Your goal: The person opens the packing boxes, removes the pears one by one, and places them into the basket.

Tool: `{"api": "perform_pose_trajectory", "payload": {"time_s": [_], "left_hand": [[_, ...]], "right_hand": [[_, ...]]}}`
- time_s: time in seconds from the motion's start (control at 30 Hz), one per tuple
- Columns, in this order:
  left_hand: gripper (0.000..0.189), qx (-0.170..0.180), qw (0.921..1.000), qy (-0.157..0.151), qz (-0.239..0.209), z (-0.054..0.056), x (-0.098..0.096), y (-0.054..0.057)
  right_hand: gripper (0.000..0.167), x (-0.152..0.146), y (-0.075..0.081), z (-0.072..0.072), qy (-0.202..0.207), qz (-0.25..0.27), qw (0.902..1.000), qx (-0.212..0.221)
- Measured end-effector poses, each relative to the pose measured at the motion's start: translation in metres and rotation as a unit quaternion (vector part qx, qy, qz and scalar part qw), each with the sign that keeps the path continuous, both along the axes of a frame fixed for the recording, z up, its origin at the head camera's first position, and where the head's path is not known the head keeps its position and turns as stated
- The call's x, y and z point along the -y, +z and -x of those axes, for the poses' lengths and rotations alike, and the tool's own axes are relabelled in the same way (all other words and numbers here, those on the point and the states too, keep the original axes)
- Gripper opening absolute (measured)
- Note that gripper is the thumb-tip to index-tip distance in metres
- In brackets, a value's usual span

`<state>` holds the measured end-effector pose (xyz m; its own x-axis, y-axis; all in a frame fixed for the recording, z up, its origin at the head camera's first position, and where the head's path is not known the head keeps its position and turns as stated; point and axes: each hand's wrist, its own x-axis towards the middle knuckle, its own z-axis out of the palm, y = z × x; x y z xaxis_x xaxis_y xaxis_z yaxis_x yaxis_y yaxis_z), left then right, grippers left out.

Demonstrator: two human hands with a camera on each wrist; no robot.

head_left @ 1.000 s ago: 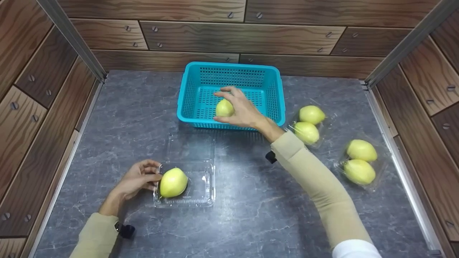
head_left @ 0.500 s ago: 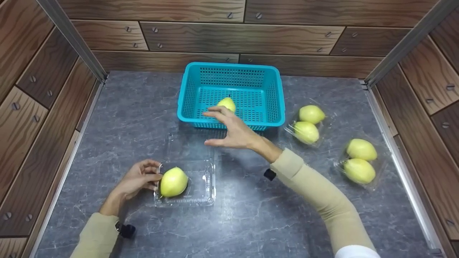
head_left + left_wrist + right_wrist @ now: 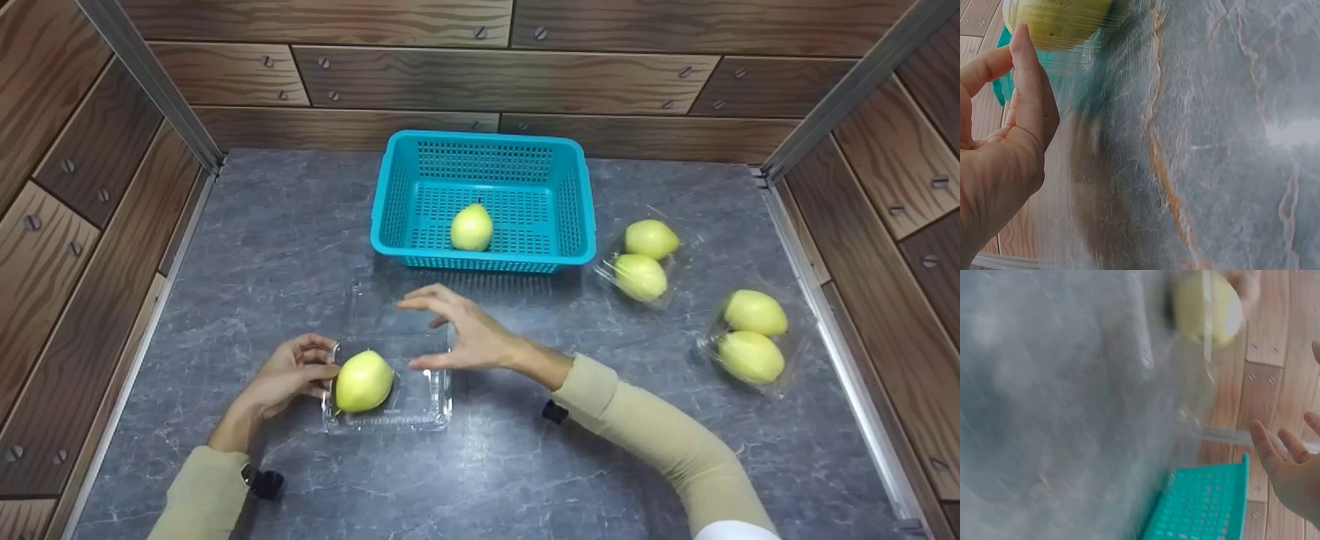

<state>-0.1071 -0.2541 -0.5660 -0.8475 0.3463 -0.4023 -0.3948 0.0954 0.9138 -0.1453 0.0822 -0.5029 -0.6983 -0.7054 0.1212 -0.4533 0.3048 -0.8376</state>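
A clear hinged plastic clamshell (image 3: 409, 424) lies with its lid (image 3: 401, 307) folded back towards the basket. One yellow-green pear (image 3: 364, 381) sits in the left half of its tray. My left hand (image 3: 289, 375) grips the tray's left wall; the left wrist view shows the fingertips (image 3: 1023, 42) against the plastic beside the pear. Over the hinge side of the clamshell hovers my right hand (image 3: 465, 330), holding nothing, thumb and fingers spread apart. Another pear (image 3: 472, 227) stands stem up in the blue-green basket (image 3: 484, 260).
Two closed clear packs stand at the right, each with two pears: one beside the basket (image 3: 641, 277), the other (image 3: 752, 358) nearer the right wall. Wood-patterned walls (image 3: 480, 75) enclose the grey marbled table (image 3: 525, 450) at the back and sides.
My right hand has let go of the pear in the basket and moved out, towards me and left, to the clamshell. My left hand stays where it was.
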Motion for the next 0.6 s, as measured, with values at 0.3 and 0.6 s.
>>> {"api": "perform_pose_trajectory", "payload": {"time_s": [0.3, 0.6], "left_hand": [[0.051, 0.0, 1.0, 0.004, -0.004, 0.001, 0.0, -0.001], [0.049, 0.0, 1.0, 0.005, -0.004, 0.001, -0.001, -0.002]], "right_hand": [[0.077, 0.013, -0.023, -0.016, 0.035, 0.015, 0.9992, 0.016], [0.073, 0.03, -0.034, -0.025, 0.043, -0.005, 0.9987, -0.028]]}}
